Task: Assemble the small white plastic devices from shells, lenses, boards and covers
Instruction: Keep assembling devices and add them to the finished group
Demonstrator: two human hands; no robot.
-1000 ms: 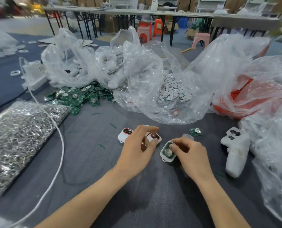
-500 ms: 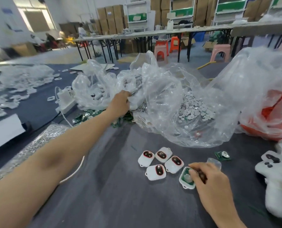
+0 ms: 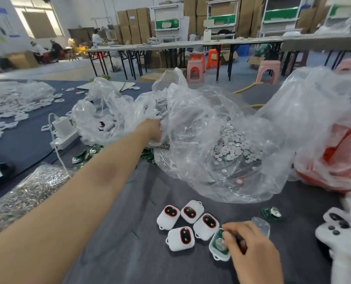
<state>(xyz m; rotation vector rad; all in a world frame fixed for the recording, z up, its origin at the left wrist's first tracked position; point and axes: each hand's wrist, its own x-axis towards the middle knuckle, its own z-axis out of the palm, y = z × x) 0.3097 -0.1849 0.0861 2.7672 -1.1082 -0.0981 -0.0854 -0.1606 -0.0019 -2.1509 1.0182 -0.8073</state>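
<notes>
Right hand (image 3: 250,249) fingers pinch open shell (image 3: 218,252), lower right. Left hand (image 3: 153,130) is buried in bag (image 3: 129,111), grip unclear. Blind grab risks spilling parts.

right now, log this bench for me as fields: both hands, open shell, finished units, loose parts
left hand: reaching into clear bag, fingers hidden
right hand: holds open shell
open shell: green board inside, no cover on
closed units: four, clustered left of open shell
loose board: on table, right of the cluster
clear piece: beside right hand
</notes>
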